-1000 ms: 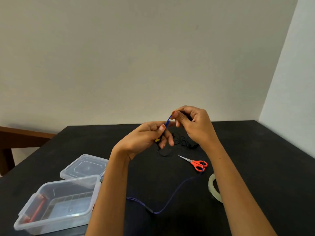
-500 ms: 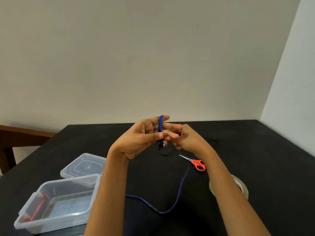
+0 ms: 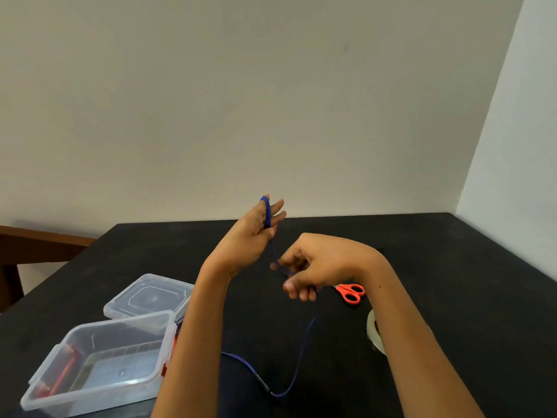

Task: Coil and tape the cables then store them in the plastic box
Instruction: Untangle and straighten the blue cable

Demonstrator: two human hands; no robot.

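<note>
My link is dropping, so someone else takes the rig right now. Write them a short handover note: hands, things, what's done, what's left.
Left hand: raised, fingers straight, blue cable looped over them.
Right hand: lower, fingers curled round the same cable; the rest trails onto the black table.
Plastic box: open, near left, with its lid behind it and something red inside.
Scissors and tape roll: on the table by the right forearm.
Done: coiling begun, one loop on the fingers.
Left: finish the coil, tape it, put it in the box.
</note>
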